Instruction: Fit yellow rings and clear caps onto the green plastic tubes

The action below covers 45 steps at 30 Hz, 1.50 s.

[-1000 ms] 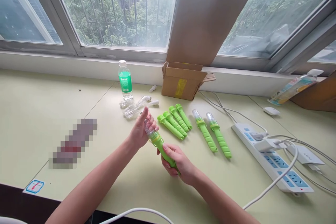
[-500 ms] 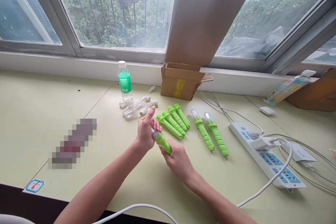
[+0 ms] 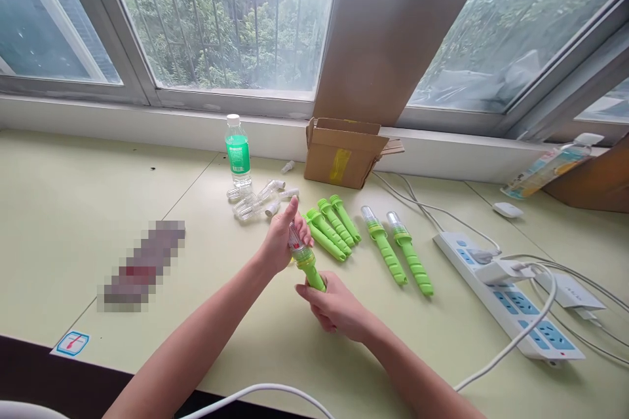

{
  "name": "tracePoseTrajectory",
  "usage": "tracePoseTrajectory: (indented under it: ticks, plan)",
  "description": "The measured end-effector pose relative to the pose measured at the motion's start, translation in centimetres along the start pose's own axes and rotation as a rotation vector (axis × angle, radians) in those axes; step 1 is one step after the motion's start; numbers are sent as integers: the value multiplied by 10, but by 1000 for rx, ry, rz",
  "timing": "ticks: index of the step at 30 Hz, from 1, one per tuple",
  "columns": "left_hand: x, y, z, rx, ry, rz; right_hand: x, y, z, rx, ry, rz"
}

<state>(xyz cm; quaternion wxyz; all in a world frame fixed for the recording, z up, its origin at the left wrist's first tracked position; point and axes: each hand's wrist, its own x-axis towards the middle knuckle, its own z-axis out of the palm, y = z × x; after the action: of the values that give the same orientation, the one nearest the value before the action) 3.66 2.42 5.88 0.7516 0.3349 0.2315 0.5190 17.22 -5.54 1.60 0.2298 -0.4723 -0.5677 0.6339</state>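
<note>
I hold a green ribbed stick (image 3: 308,266) with a clear cap upright over the table. My right hand (image 3: 335,308) is wrapped round its lower end. My left hand (image 3: 282,239) pinches the clear cap at the top. Just behind lie three bare green sticks (image 3: 332,228) side by side. To their right lie two capped green sticks (image 3: 396,252). Several loose clear caps (image 3: 256,200) sit near a green-labelled water bottle (image 3: 238,151).
An open cardboard box (image 3: 343,152) stands at the window sill. A white power strip (image 3: 508,294) with plugged cables lies at the right, and a white cable (image 3: 255,394) crosses the front edge. A blurred patch (image 3: 142,265) lies at the left.
The held stick has been tipped from slanting to nearly upright. My right hand slid down and closer under it, while my left hand stayed on the clear cap.
</note>
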Motion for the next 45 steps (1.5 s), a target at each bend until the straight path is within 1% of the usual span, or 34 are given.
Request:
tracePoseTrajectory:
  ticks: [3,4,6,8,9,10,12,13,15,18,20,23,25,29,32,35,37,40,43,45]
  plan:
    - [4,2,-9,169,38,102,1,1,-12,-295,328,-284]
    - [5,1,-16,244,61,144,1,3,-18,-385,430,-340]
    - [4,-2,-32,479,121,240,3,8,-34,-541,671,-396]
    - [1,-8,-49,845,142,346,6,16,-50,-709,896,-420]
    - [-1,-12,-57,1029,115,382,7,20,-57,-787,990,-427]
    - [-3,-16,-63,1210,50,411,9,23,-64,-862,1069,-421]
    - [-5,-24,-71,1493,-69,467,10,28,-76,-980,1182,-376]
    - [-5,-27,-72,1600,-115,483,10,30,-80,-1030,1215,-347]
    - [-6,-32,-73,1747,-162,506,9,32,-85,-1127,1226,-280]
    - [-6,-31,-73,1857,-168,526,7,34,-89,-1249,1200,-192]
    - [-5,-26,-74,1900,-188,545,7,36,-91,-1295,1183,-157]
    - [-5,-16,-75,1956,-270,566,9,39,-93,-1327,1164,-132]
    - [-6,-9,-73,1984,-302,555,11,40,-94,-1347,1153,-115]
    - [-9,0,-67,2025,-290,519,10,39,-94,-1402,1138,-75]
    - [-12,3,-64,1984,-239,465,8,36,-93,-1424,1153,-59]
    - [-17,2,-63,1890,-183,363,10,33,-92,-1414,1148,-115]
    - [-20,1,-63,1876,-183,326,12,33,-91,-1401,1095,-198]
    - [-23,0,-62,1915,-208,332,17,35,-89,-1408,980,-302]
    - [-25,0,-61,1952,-232,348,20,37,-87,-1430,884,-329]
    - [-25,0,-61,1930,-241,351,20,38,-85,-1426,837,-341]
